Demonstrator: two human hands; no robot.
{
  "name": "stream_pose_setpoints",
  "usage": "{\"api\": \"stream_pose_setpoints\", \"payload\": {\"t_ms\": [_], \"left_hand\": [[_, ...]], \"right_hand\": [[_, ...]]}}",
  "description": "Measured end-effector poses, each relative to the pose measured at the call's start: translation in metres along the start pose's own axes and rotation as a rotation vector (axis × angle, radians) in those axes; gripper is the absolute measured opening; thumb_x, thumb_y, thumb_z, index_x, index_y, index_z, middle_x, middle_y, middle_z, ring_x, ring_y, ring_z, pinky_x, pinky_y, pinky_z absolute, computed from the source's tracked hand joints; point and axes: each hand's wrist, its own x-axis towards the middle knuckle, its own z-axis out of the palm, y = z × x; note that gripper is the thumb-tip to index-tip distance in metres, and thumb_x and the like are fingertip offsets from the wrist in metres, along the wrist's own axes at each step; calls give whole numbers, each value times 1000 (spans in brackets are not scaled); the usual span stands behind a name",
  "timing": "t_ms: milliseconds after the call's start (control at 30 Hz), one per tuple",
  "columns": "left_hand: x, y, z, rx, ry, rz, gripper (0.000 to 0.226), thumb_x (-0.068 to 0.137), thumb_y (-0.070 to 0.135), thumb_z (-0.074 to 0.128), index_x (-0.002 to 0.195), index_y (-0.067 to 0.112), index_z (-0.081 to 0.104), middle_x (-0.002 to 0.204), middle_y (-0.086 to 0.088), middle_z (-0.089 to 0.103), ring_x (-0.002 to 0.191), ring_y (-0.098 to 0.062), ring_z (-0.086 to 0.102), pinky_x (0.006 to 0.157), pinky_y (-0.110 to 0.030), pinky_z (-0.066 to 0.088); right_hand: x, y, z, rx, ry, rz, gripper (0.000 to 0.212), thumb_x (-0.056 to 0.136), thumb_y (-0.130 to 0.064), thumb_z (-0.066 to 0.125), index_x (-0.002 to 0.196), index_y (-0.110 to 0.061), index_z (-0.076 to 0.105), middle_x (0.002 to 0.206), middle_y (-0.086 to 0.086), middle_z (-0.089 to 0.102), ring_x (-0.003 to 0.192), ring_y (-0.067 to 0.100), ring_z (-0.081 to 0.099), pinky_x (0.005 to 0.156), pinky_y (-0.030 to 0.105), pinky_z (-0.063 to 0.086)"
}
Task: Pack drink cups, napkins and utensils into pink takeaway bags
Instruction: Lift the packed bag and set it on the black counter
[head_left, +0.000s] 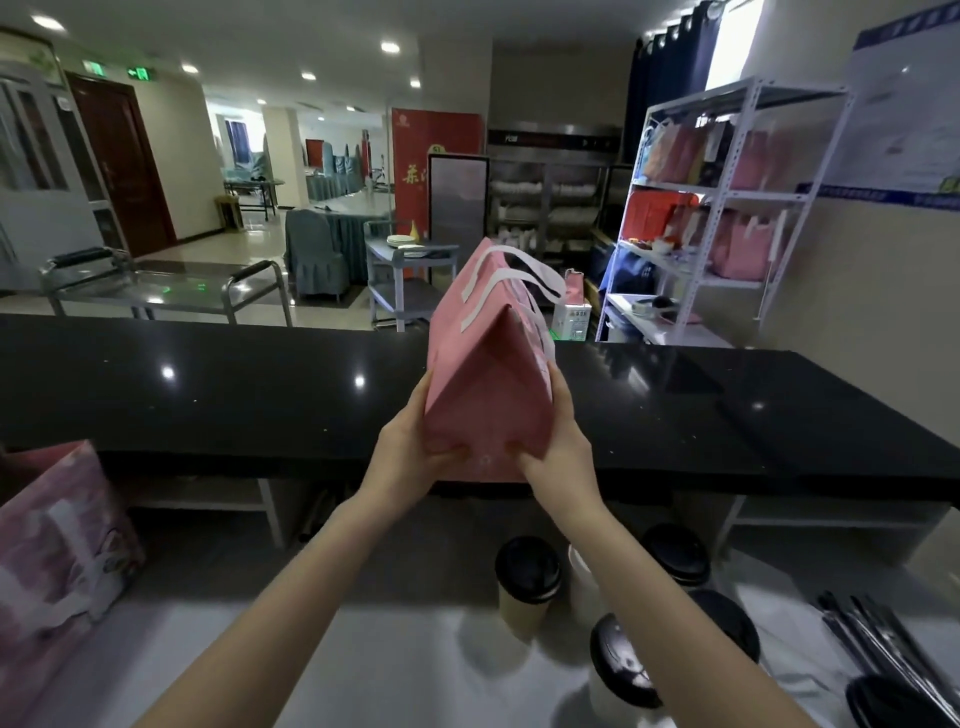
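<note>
A pink takeaway bag (485, 374) with white handles stands on the black counter (208, 395), its top pinched closed into a ridge. My left hand (410, 457) grips its lower left side, thumb on the near face. My right hand (558, 447) grips the lower right side the same way. Below my arms, on the white work surface (405, 670), stand several paper drink cups with black lids (527, 577). Black utensils (883, 644) lie at the lower right. Another pink bag (57, 545) stands at the lower left.
Beyond the counter are a steel trolley (156, 291), a grey cart with plates (405, 260) and a white metal shelf rack (727, 208) holding more pink and red bags. A wall rises at the right.
</note>
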Motion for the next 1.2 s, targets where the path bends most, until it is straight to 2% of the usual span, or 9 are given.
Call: {"api": "stream_pose_setpoints", "payload": {"t_ms": [100, 167, 367, 600, 767, 867, 933, 1067, 1200], "left_hand": [[26, -24, -3, -15, -44, -60, 108, 65, 11, 85, 150, 37, 23, 123, 0, 63, 112, -14, 60, 95, -29, 49], [40, -40, -3, -19, -55, -81, 105, 68, 11, 83, 150, 40, 23, 125, -1, 61, 115, -17, 59, 98, -35, 49], [70, -83, -22, -115, 0, -94, 100, 66, 13, 79, 137, 62, 29, 127, 17, 60, 117, 3, 55, 92, -17, 45], [107, -119, -51, -48, 48, -143, 99, 65, 11, 71, 144, 50, 26, 121, 18, 61, 109, 9, 57, 81, -4, 43], [122, -140, -68, -5, 69, -178, 97, 66, 6, 73, 144, 45, 29, 119, 13, 62, 109, 8, 57, 84, -5, 43], [124, -144, -73, 1, 84, -182, 94, 64, 14, 74, 142, 46, 31, 115, 18, 62, 107, 11, 56, 82, -4, 43], [123, -144, -74, -6, 87, -182, 93, 65, 12, 74, 141, 45, 33, 115, 18, 62, 105, 12, 57, 81, -4, 44], [116, -138, -79, 40, 90, -216, 89, 68, 9, 74, 142, 39, 33, 115, 13, 62, 105, 2, 60, 83, -12, 48], [98, -120, -90, 54, 77, -254, 88, 74, 13, 77, 145, 39, 30, 124, 15, 56, 108, -3, 58, 92, -22, 46]], "right_hand": [[28, 15, 22, -43, -18, 45, 105, 76, -5, 66, 144, -57, 5, 126, 4, 56, 110, 19, 57, 85, 27, 48], [44, 25, 35, -59, -31, 73, 104, 76, -4, 63, 143, -57, 4, 126, 4, 55, 110, 21, 56, 83, 29, 48], [86, 34, 78, -46, -75, 46, 101, 75, -2, 62, 144, -54, 10, 130, -2, 48, 115, 13, 50, 95, 30, 44], [133, 39, 136, -5, -111, 36, 99, 77, -3, 60, 145, -53, 9, 130, -1, 44, 114, 10, 47, 95, 30, 43], [150, 41, 162, 14, -126, 31, 102, 77, -3, 62, 144, -57, 6, 132, -3, 42, 111, 6, 43, 93, 28, 41], [153, 41, 167, 14, -125, 20, 103, 75, -3, 62, 143, -57, 9, 134, -2, 43, 115, 10, 46, 95, 30, 43], [152, 42, 166, 19, -126, 12, 103, 74, -4, 63, 143, -59, 9, 134, -4, 43, 117, 11, 47, 97, 32, 44], [143, 41, 157, -17, -158, 3, 104, 76, -9, 69, 144, -56, 7, 138, -6, 41, 123, 11, 45, 101, 35, 44], [128, 37, 136, -125, -188, 6, 98, 79, -22, 75, 146, -49, 10, 145, -5, 35, 129, 10, 38, 101, 30, 36]]}}
